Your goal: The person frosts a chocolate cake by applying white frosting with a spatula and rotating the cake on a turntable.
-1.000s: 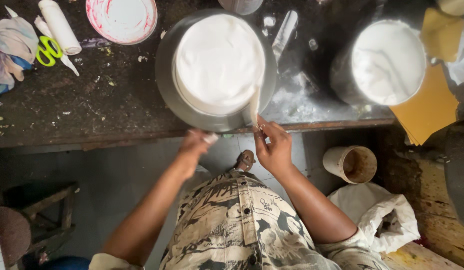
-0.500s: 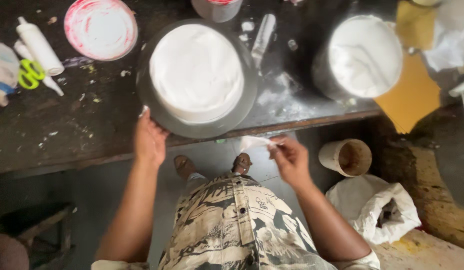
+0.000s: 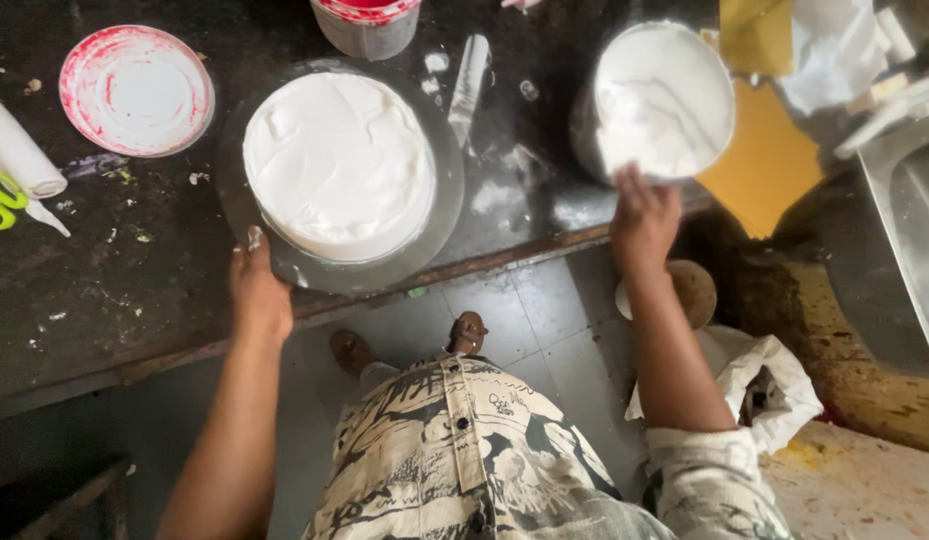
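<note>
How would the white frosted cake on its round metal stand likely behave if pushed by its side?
The frosted cake would probably smear, since its white coating looks soft and swirled. The metal stand might turn or slide rather than tip, being wide and low. The left hand at its rim suggests it needs steadying.

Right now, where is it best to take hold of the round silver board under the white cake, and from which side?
Probably by the bare rim of the silver board, from the table-edge side where the left hand already rests. The frosted cake covers the middle and looks soft, so only the rim is free. The right hand is at the bowl of white cream.
</note>
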